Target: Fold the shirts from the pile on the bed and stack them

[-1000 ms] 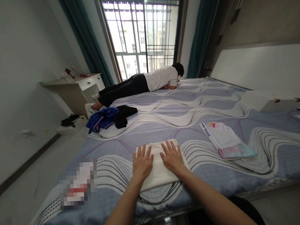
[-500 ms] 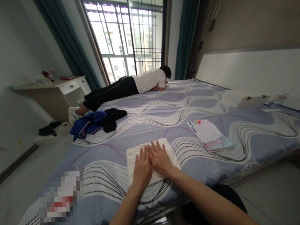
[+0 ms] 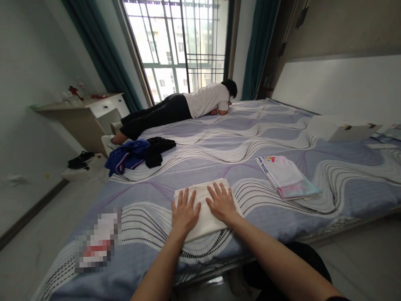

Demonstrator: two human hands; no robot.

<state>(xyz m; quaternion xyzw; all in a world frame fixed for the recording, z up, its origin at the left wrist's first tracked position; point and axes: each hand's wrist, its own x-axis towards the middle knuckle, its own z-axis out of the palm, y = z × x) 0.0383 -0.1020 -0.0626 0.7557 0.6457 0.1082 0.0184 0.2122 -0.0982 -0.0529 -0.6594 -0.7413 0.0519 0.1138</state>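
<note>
We look down and forward onto a bed with a blue-grey bedsheet [image 3: 194,171] patterned in white waves and dotted lines. The clock face here centres on a folded white cloth [image 3: 202,218], with twelve o'clock towards the window [image 3: 170,46]. This cloth lies flat near the edge of the bed closest to us, in a roughly four-sided shape, slightly turned.

Two bare hands rest palm down on it, well apart from each other. We see the left hand [image 3: 185,210] at nine o'clock and the right hand [image 3: 223,204] near two; both are held wide, with fingers spread and gripping nothing.

Between two and three o'clock lies a second folded cloth [image 3: 288,178], white with pink and pale blue, and a colourful print at its far corner. Further off, at two o'clock, we find a white box [image 3: 351,133]. Between eight and nine o'clock is a pixelated item [image 3: 98,242] in white and red, which we cannot identify.

At ten o'clock, blue and black clothing [image 3: 131,155] lies crumpled, with a desk [image 3: 77,124] beyond. At twelve, across the bed, a person [image 3: 186,107] in a white top and dark trousers lies face down, head towards the right.
</note>
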